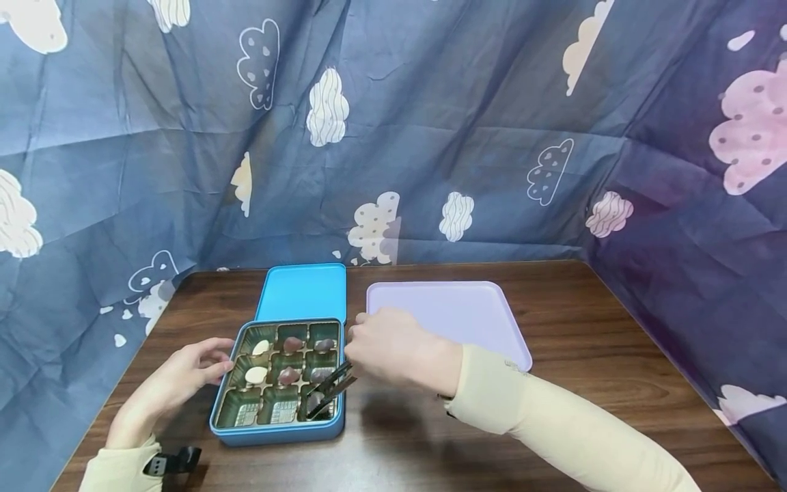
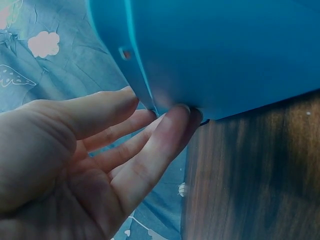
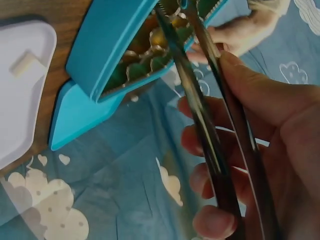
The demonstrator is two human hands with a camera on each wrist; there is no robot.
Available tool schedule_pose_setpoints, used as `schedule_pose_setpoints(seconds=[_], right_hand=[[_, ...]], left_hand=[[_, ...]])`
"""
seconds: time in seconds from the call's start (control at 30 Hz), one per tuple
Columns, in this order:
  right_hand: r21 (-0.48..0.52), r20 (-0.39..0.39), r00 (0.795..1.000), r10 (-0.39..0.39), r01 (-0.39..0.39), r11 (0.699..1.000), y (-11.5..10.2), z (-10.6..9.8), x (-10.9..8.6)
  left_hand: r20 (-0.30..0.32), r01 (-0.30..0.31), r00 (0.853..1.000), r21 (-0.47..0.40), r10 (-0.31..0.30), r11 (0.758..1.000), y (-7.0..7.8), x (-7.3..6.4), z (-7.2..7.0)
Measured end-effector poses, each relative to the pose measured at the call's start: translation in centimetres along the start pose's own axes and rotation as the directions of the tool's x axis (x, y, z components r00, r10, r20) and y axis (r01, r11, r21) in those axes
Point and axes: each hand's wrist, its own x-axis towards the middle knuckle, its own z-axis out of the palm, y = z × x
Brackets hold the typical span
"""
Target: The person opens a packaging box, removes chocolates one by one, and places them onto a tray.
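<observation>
A blue tin point(image 1: 279, 434) with a gold-green divided insert lies on the table, chocolates in several compartments. White chocolates point(image 1: 256, 375) sit in the left column, reddish-brown ones point(image 1: 289, 376) in the middle, darker ones point(image 1: 324, 346) in the right. My right hand point(image 1: 393, 345) grips metal tongs point(image 3: 200, 100) between thumb and fingers. Their tips reach into the front right compartment, over a dark chocolate point(image 1: 315, 400) they partly hide; I cannot tell whether they pinch it. Against the tin's left wall rest the extended fingers of my left hand point(image 1: 184, 372), seen up close in the left wrist view point(image 2: 100, 155).
Behind the tin lies its bright blue lid point(image 1: 301, 294). To the right is a pale lilac tray point(image 1: 473, 318), partly covered by my right forearm; a small cream piece point(image 3: 26, 65) lies on it. A cloud-print cloth point(image 1: 393, 157) hangs behind the wooden table point(image 1: 590, 355).
</observation>
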Motion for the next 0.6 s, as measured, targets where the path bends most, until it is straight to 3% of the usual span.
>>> schedule_pose_setpoints(seconds=[0.1, 0.2, 0.43, 0.5, 0.6], right_hand=[[0.015, -0.070, 0.998, 0.001, 0.000, 1.000, 0.7, -0.2, -1.1], [0.041, -0.203, 0.979, -0.002, 0.011, 0.999, 1.3, 0.2, -2.4], [0.130, -0.345, 0.939, 0.010, 0.037, 0.991, 1.9, 3.8, -5.1], [0.165, -0.396, 0.918, 0.023, 0.046, 0.985, 2.3, 5.0, -5.8], [0.207, -0.488, 0.871, 0.047, 0.063, 0.976, 3.0, 6.6, -6.9]], left_hand=[[0.004, -0.004, 1.000, -0.005, 0.004, 1.000, 0.0, 0.0, 0.0], [0.008, -0.008, 1.000, -0.007, 0.008, 1.000, -0.1, 0.0, -0.1], [0.007, -0.007, 1.000, -0.005, 0.007, 1.000, -0.2, -0.1, -0.1], [0.006, 0.003, 1.000, 0.004, -0.003, 1.000, -0.1, -0.1, -0.1], [0.008, 0.016, 1.000, 0.007, -0.016, 1.000, -0.1, 0.0, -0.1]])
